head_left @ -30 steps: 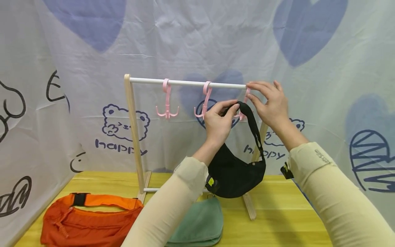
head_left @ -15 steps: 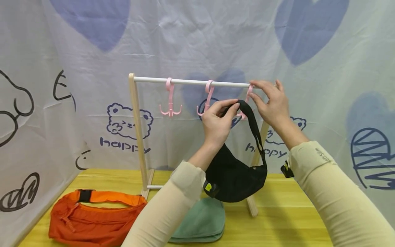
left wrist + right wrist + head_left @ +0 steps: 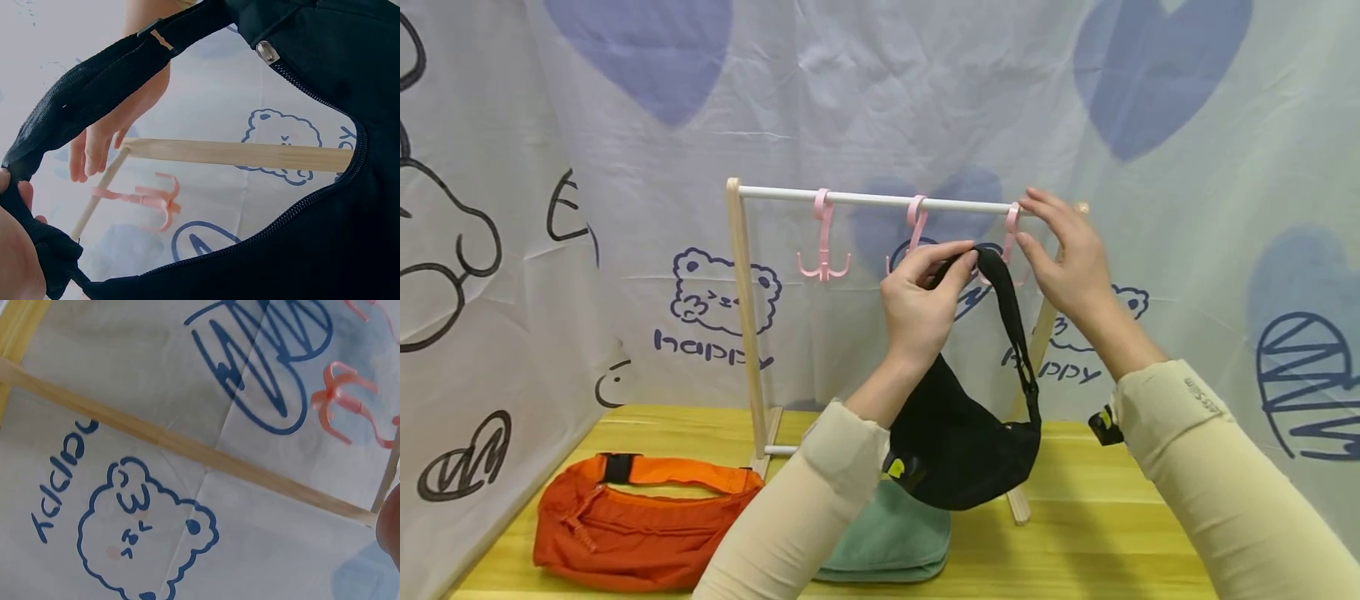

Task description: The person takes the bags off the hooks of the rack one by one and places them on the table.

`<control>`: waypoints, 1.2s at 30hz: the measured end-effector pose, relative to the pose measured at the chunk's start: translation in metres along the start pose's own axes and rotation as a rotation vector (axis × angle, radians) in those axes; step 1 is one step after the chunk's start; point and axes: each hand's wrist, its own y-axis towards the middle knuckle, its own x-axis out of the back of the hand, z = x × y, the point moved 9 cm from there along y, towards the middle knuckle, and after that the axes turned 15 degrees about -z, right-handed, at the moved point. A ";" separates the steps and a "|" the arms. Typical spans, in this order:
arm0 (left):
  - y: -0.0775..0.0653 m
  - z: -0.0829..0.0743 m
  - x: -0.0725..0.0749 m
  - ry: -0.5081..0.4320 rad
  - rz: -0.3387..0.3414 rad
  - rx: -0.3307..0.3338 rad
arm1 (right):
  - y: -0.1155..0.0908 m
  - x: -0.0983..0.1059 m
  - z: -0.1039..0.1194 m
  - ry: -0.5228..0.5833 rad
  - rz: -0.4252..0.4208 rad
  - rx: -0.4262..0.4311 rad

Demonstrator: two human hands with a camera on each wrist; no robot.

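My left hand [image 3: 921, 308] pinches the strap [image 3: 1002, 287] of a black crossbody bag [image 3: 962, 446], which hangs below it in front of the rack. In the left wrist view the bag's zipper [image 3: 300, 209] edges the opening between strap and body. My right hand [image 3: 1073, 262] is at the right end of the white rod [image 3: 868, 199], fingers extended and thumb apart. Just left of it hangs the rightmost pink hook [image 3: 1012, 218], its prongs partly behind the strap. The right wrist view shows this hook [image 3: 340, 397] with nothing on its prongs.
Two more pink hooks, the left hook [image 3: 824, 242] and the middle hook [image 3: 916, 218], hang on the rod. An orange waist bag [image 3: 640, 537] lies at the left on the yellow table [image 3: 1097, 533]. A green bag [image 3: 895, 537] lies partly under my left forearm.
My right hand has come off the rightmost hook and shifted slightly right. The left hand still pinches the strap; the black bag hangs a little lower. The view has turned slightly left.
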 end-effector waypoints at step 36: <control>0.014 -0.019 0.053 -0.014 -0.104 0.016 | -0.111 0.049 0.070 0.377 -0.171 -0.010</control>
